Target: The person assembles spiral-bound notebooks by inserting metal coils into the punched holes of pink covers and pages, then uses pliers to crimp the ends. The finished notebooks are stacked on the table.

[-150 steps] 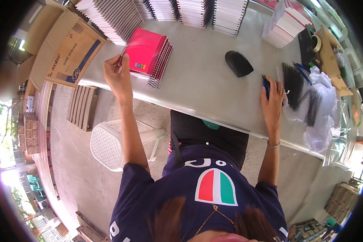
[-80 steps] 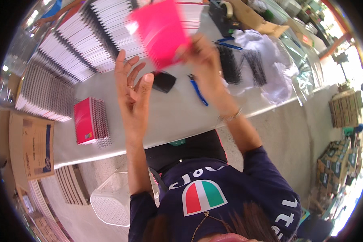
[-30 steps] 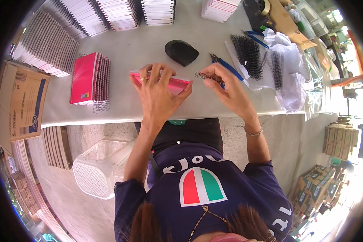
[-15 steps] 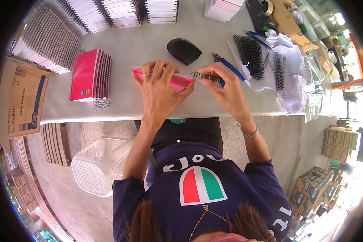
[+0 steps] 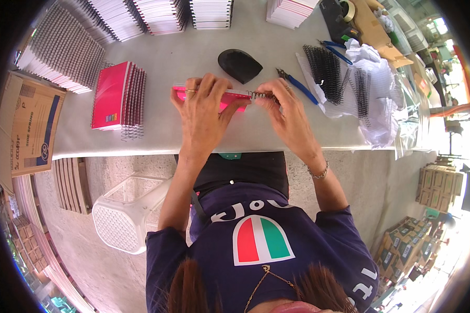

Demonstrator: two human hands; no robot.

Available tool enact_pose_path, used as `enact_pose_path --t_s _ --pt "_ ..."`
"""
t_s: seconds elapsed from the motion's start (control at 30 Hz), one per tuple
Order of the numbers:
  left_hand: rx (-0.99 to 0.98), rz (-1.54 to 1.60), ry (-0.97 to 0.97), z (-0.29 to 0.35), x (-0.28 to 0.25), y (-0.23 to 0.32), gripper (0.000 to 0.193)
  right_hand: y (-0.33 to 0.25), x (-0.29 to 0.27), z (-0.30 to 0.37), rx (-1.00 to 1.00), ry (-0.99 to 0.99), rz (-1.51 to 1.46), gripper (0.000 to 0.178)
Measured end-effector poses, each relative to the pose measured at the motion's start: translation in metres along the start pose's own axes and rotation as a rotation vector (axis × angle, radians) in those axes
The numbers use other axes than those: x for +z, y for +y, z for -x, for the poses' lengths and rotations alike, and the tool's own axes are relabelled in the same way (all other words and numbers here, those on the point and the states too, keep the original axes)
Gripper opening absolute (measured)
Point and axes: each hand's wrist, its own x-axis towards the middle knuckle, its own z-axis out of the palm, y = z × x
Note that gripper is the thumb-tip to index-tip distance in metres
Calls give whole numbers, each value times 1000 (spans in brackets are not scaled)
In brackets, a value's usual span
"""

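A pink-covered notebook point(image 5: 228, 97) lies flat on the grey table point(image 5: 203, 57) in front of me. My left hand point(image 5: 203, 112) presses down on it, fingers spread over the cover. My right hand point(image 5: 287, 112) pinches a black wire spiral point(image 5: 261, 96) at the notebook's right end. A stack of pink spiral notebooks point(image 5: 117, 96) sits to the left of my left hand.
A black dome-shaped object point(image 5: 239, 64) lies just beyond my hands. Blue-handled pliers point(image 5: 297, 86) and loose black spirals point(image 5: 326, 65) on clear plastic lie to the right. Rows of white notebook blocks point(image 5: 156, 13) line the far edge. A cardboard box point(image 5: 28, 125) and a white basket point(image 5: 122, 216) are at the left.
I took a pink notebook from the left stack, lifted it and laid it in front of me. My right hand brought a black spiral to its right end.
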Motion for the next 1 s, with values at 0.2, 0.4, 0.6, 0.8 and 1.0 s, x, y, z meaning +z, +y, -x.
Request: enact_pose_path --t_s 0.2,0.4,0.6,0.8,1.0 --pt "-39 119 54 2 -3 -5 45 -2 1 -8 -52 20 132 13" --pt "-159 332 393 2 7 0 61 -1 3 -13 -82 38 235 13" --pt "-172 393 204 10 10 -14 60 11 -28 -29 67 -351 -8 13" --pt "-59 461 140 5 -3 -32 60 55 -19 -89 -225 -421 144 32" --pt "-133 500 41 7 -10 -51 73 53 -3 -105 -133 -608 163 46"
